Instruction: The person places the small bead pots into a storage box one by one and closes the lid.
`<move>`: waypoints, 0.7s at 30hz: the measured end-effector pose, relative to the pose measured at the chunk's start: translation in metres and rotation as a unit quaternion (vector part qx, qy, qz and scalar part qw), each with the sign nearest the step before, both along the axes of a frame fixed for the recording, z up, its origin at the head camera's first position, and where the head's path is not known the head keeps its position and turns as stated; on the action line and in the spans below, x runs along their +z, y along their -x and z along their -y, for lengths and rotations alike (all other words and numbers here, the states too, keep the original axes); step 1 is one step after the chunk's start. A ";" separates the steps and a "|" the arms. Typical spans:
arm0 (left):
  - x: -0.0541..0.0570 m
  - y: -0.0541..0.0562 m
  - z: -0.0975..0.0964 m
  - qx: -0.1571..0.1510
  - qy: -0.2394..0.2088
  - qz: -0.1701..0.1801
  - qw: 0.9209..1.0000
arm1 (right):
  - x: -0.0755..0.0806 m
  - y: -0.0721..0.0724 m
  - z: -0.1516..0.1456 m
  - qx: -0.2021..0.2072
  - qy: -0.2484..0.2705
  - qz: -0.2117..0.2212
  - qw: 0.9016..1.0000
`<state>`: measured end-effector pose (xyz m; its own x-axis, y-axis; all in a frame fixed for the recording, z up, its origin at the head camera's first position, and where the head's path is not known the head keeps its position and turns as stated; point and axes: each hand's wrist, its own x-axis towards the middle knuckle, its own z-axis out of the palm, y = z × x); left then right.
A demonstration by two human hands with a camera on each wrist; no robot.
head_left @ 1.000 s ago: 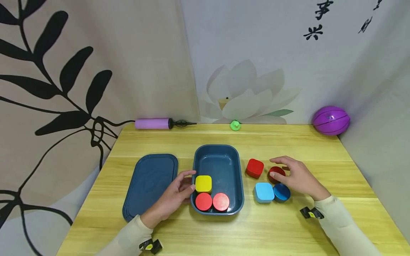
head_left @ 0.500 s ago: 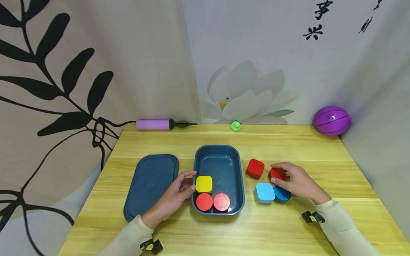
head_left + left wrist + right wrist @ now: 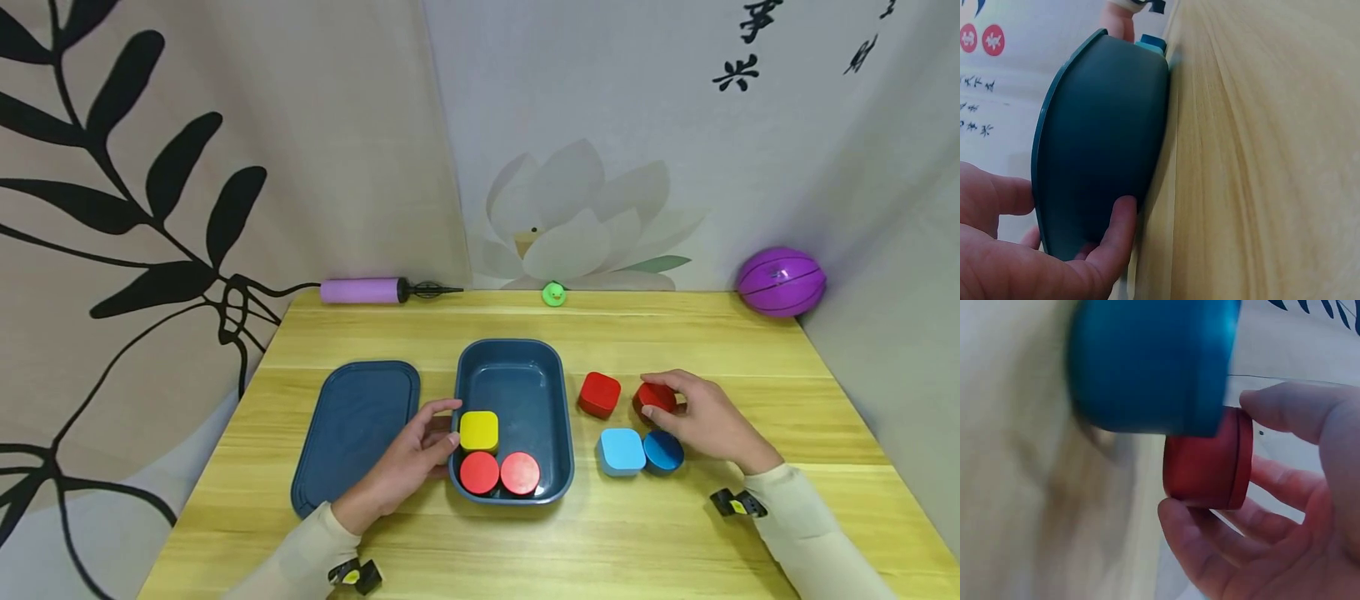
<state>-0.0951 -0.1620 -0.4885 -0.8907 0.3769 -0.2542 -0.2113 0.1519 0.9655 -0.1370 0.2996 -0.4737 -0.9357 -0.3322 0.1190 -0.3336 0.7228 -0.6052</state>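
Note:
My left hand (image 3: 408,458) holds the left side of a dark blue open box (image 3: 528,383). In the left wrist view, the thumb (image 3: 1124,215) presses its outer wall. Inside the box sit a yellow square block (image 3: 478,429) and two red round pieces, one left (image 3: 479,473) and one right (image 3: 520,473). My right hand (image 3: 708,421) pinches a dark red round container (image 3: 1207,465) between thumb and fingers; a seam below its top shows in the right wrist view. Nearby are a red square block (image 3: 599,395), a light blue square block (image 3: 621,451) and a blue round piece (image 3: 663,451).
A dark blue lid (image 3: 356,433) lies left of the box on the wooden table (image 3: 600,533). Along the back edge are a purple hand pump (image 3: 360,291), a small green duck (image 3: 553,294) and a purple ball (image 3: 782,282). Printed curtains hang behind.
My right fingers have closed round the dark red round container and shifted it slightly back and to the right, away from the blue round piece. The left hand stays at the box.

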 end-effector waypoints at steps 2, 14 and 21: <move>0.001 0.000 0.000 0.000 -0.001 0.000 1.000 | 0.005 0.001 0.000 0.000 0.003 -0.011 1.000; 0.000 0.001 0.001 -0.004 0.000 0.002 1.000 | 0.032 0.006 0.026 0.014 -0.005 -0.064 0.998; -0.001 0.001 0.001 -0.002 -0.002 -0.001 1.000 | 0.040 0.011 0.055 0.042 0.008 -0.069 0.997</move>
